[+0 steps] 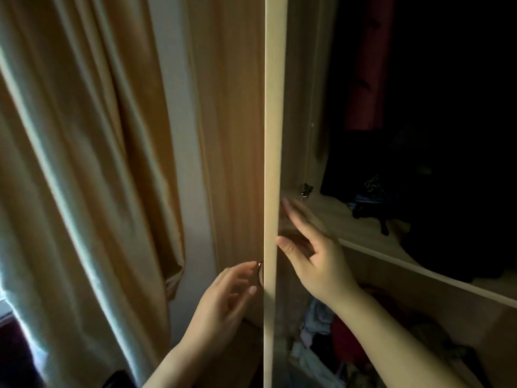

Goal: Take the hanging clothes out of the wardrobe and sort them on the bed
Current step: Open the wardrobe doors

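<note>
The wardrobe door stands open, seen edge-on as a pale vertical strip. My left hand is on its outer side, fingers loosely curved by the small metal knob, fingertips at it. My right hand is on the inner side, fingers straight, thumb against the door's edge. Inside the dark wardrobe hang a dark red garment and black clothes; their hangers are hidden.
A wooden shelf crosses the wardrobe with dark items on it. Below it lies a jumble of folded clothes. A tan curtain hangs at the left beside a strip of white wall.
</note>
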{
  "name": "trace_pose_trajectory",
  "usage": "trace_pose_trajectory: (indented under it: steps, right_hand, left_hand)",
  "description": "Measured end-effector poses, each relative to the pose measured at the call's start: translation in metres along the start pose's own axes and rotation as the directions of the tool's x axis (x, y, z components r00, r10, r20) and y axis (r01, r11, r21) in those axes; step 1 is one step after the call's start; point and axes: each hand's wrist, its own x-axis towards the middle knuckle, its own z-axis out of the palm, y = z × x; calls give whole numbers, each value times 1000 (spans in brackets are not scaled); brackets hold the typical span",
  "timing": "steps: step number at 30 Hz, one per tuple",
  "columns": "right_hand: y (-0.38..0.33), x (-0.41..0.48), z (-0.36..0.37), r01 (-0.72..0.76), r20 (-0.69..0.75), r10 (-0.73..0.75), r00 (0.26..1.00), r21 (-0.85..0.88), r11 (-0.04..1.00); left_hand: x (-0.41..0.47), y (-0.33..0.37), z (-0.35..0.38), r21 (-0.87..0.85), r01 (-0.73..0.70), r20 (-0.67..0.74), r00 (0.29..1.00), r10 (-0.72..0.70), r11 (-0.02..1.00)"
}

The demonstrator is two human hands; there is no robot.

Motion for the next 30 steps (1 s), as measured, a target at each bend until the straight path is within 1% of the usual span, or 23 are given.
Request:
trace_pose_trajectory:
  steps: [3, 6, 8, 10, 13, 15, 17, 20, 24, 26, 28, 30]
  right_hand:
    - [-4, 13, 26, -11, 3, 11, 1000, -40, 999]
    - [-1, 25, 51, -23, 6, 24, 1000, -34, 999]
    - [4, 33, 66, 22, 31, -19, 999, -108, 994]
    - [11, 41, 81, 78, 70, -66, 995, -198, 977]
    - [16, 54, 103, 113, 87, -95, 992, -241, 964]
    - [18, 60, 115, 120, 69, -106, 992, -248, 961]
    - [22, 62, 122, 128, 48, -120, 992, -242, 962]
    - [27, 59, 121, 138, 51, -129, 990, -253, 958]
    - [22, 54, 106, 110, 128, -79, 989, -256, 961]
    - [22, 47, 94, 44, 146, -5, 989, -259, 965]
    - [26, 36, 77, -45, 142, 87, 986, -280, 959]
    - [34, 26, 57, -112, 135, 163, 977, -321, 940]
  left_hand:
    - [3, -7, -20, 18, 10, -7, 1000, -9, 1000]
    - [9, -17, -32, 98, -8, -56, 998, 13, 995]
    - [14, -26, -36, 115, 7, -132, 991, 9, 993]
    - [20, -37, -37, 117, 51, -222, 975, -24, 992]
    - [29, -53, -44, 94, 118, -339, 938, -79, 989]
    - [35, -59, -51, 79, 137, -355, 929, -100, 987]
    - [38, -63, -56, 87, 123, -338, 937, -87, 989]
    - [34, -62, -56, 167, 80, -301, 953, -27, 983]
    - [27, -43, -57, 303, -1, -306, 947, 98, 953]
    - [26, -28, -59, 356, -76, -335, 920, 203, 931]
    - [25, -15, -57, 422, -111, -366, 888, 281, 900]
    - [26, -5, -52, 502, -148, -341, 871, 353, 852]
